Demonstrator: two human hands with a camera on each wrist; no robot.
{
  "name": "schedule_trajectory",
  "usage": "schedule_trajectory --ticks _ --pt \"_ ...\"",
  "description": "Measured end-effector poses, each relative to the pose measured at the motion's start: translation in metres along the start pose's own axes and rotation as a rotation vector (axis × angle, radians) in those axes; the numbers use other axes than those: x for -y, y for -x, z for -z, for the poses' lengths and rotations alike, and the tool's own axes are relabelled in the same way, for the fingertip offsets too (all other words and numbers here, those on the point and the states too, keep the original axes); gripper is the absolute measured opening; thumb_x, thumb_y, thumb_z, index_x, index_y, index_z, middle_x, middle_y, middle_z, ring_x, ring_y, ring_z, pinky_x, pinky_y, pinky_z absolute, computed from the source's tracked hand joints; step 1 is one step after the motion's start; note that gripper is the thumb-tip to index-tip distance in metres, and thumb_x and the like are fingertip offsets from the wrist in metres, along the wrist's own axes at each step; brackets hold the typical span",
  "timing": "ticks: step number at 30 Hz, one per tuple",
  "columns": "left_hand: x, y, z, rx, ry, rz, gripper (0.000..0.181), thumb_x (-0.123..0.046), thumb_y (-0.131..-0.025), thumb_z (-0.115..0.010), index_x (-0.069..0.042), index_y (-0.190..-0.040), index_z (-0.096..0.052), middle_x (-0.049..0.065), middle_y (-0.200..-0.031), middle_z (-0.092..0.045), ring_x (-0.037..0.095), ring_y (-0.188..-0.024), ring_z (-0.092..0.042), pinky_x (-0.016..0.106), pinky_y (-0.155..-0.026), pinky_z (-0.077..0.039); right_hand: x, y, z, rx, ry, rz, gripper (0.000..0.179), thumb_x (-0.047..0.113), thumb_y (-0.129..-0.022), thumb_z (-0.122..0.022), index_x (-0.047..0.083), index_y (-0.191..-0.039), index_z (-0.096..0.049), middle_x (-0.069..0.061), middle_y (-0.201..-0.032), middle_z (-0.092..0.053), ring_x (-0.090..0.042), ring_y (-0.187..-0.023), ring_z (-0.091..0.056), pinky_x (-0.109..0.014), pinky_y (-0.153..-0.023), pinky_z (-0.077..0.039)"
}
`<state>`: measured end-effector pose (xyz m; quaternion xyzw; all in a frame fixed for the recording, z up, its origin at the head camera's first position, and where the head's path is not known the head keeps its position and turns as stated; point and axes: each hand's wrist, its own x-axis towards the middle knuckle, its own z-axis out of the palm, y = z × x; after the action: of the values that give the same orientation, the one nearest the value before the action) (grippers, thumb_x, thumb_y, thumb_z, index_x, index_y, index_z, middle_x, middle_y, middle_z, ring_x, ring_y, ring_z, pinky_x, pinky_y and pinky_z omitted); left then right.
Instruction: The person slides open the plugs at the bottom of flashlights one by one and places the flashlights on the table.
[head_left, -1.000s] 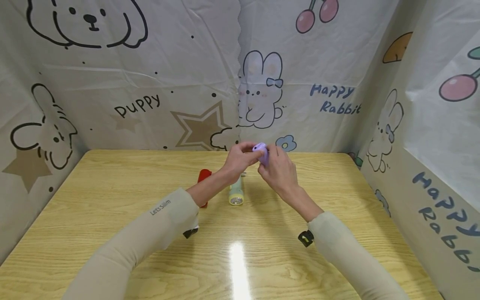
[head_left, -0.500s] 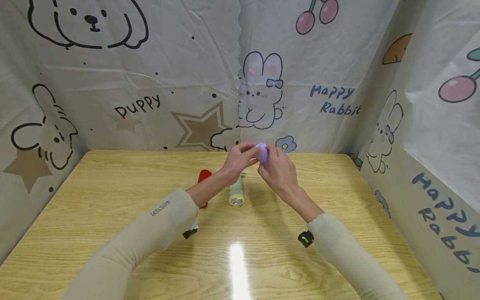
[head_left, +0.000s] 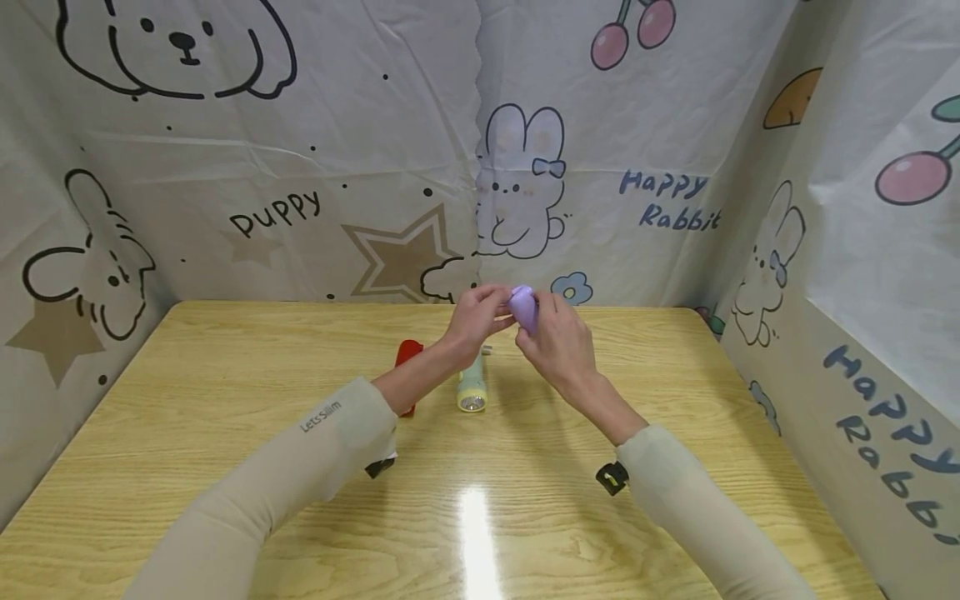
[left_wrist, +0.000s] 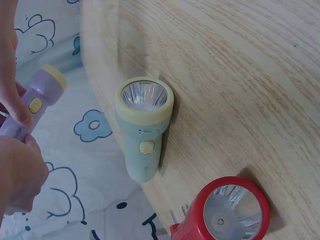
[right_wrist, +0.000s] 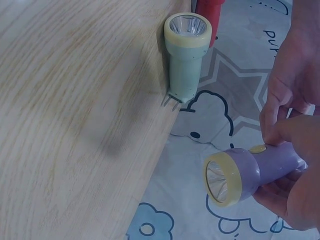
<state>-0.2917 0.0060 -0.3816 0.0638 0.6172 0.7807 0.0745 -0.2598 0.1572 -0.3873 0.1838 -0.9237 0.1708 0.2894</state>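
The right hand [head_left: 558, 342] grips a purple flashlight [head_left: 525, 310] with a pale yellow rim, holding it above the table's far edge. In the right wrist view, the lens of this flashlight [right_wrist: 240, 175] faces left, and a thumb lies by its yellow switch [right_wrist: 258, 148]. At the flashlight's other side, the left hand [head_left: 474, 321] holds it with the fingertips. Below the hands, a mint green flashlight [head_left: 472, 387] with a yellow rim lies on the table. A red flashlight [left_wrist: 225, 212] lies left of it, partly hidden by the left forearm in the head view.
The wooden table [head_left: 480, 467] ends behind the hands at a printed cloth backdrop [head_left: 300, 150]. Metal prongs [right_wrist: 172, 100] stick out from the tail of the green flashlight. Another cloth wall [head_left: 870, 333] stands along the right side.
The purple flashlight has turned slightly, and the dark spot on its end is out of sight. The left thumb has come off its near face. Both arms stay almost where they were.
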Motion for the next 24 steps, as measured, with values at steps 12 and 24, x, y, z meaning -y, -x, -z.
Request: schedule_trajectory --ticks 12,24 --pt "-0.0033 0.0002 0.0029 -0.007 0.049 0.056 0.029 -0.01 -0.103 -0.053 0.008 -0.125 -0.059 0.021 -0.123 -0.061 0.03 -0.107 -0.064 0.031 -0.09 -0.055 0.0015 -0.0008 -0.0003 0.015 -0.015 -0.013 0.047 0.01 -0.08 -0.079 -0.006 -0.118 -0.058 -0.022 -0.103 -0.064 -0.033 -0.09 -0.064 -0.045 -0.073 -0.059" --pt "-0.0035 -0.0025 0.0063 0.003 0.083 0.079 0.029 -0.009 -0.103 -0.054 0.008 -0.126 -0.059 0.021 -0.124 -0.062 0.029 -0.106 -0.065 0.033 -0.091 -0.055 0.0026 -0.0016 -0.0009 0.024 -0.011 -0.013 0.046 0.011 -0.08 -0.079 -0.006 -0.118 -0.058 -0.022 -0.104 -0.064 -0.033 -0.09 -0.065 -0.045 -0.073 -0.059"
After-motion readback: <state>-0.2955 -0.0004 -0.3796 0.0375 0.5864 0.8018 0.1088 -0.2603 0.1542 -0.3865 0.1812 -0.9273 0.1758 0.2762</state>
